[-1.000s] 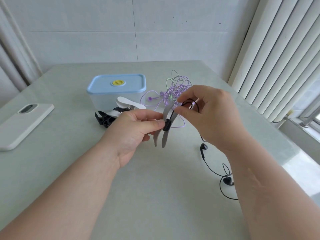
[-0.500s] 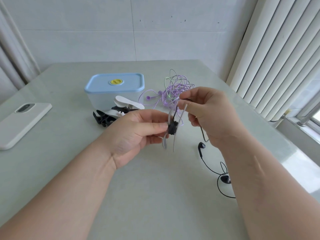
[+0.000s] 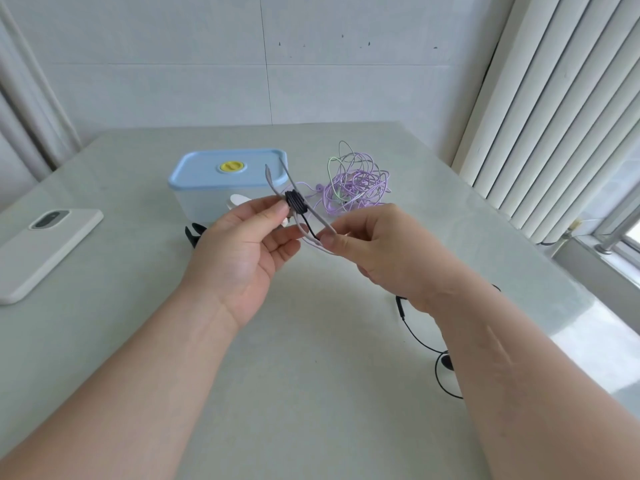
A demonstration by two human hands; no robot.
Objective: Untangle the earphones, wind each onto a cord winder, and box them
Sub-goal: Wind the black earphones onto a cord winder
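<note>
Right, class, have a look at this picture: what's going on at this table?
A person is winding a black earphone cord onto a grey cord winder. The left hand pinches the winder's middle, where several turns are wound; the right hand pinches the cord near the winder's lower tip. The rest of that cord, with an earbud, lies on the table. The purple earphones sit tangled behind, and the blue-lidded box has its lid on.
</note>
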